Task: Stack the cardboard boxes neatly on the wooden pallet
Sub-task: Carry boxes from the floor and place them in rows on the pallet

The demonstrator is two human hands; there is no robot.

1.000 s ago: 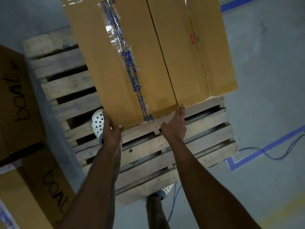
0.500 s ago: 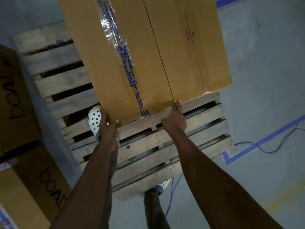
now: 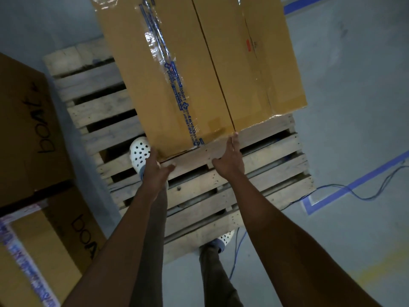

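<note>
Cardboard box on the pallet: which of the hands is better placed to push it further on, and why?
Probably the right hand: its straight fingers meet the near edge of the cardboard box by its middle seam. The left hand sits at the corner, likelier to twist it.

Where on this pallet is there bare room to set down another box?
Bare slats run left of the taped box to the pallet's left edge, and across the near rows behind the right hand. Crowded at the box's near-left corner: white shoe and left hand.
</note>
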